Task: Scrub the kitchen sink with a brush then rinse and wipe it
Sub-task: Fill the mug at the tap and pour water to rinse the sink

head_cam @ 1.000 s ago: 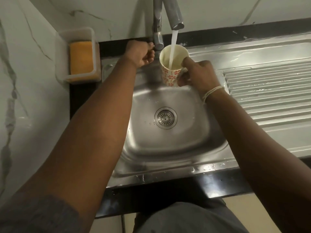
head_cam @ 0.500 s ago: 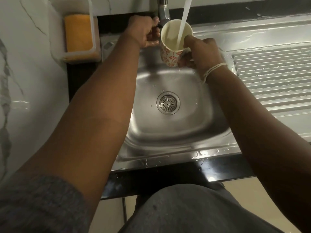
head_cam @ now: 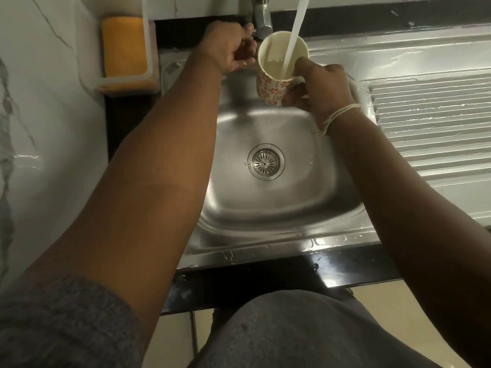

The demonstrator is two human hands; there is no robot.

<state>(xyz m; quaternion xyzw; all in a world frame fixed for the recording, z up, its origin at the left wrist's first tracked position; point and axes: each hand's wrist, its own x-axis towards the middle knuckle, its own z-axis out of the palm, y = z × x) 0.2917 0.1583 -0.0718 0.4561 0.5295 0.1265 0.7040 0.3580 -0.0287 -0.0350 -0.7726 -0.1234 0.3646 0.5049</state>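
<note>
A stainless steel sink (head_cam: 279, 203) with a round drain (head_cam: 266, 162) fills the middle of the head view. Above its back edge my right hand (head_cam: 322, 86) grips the handle of a white mug with red flowers (head_cam: 276, 73), held upright. A stream of water (head_cam: 293, 38) runs from the tap into the mug, which is partly filled. My left hand (head_cam: 228, 46) is curled round the tap lever beside the tap body (head_cam: 261, 19). No brush is in view.
A clear holder with an orange sponge (head_cam: 125, 46) hangs on the marble wall at the back left. A ribbed steel draining board (head_cam: 430, 120) lies to the right of the bowl. The black counter edge (head_cam: 265, 277) runs along the front, wet with drops.
The view has tilted down, so the tap spout has left the frame. Both hands keep their hold and water keeps running into the mug, whose level has risen.
</note>
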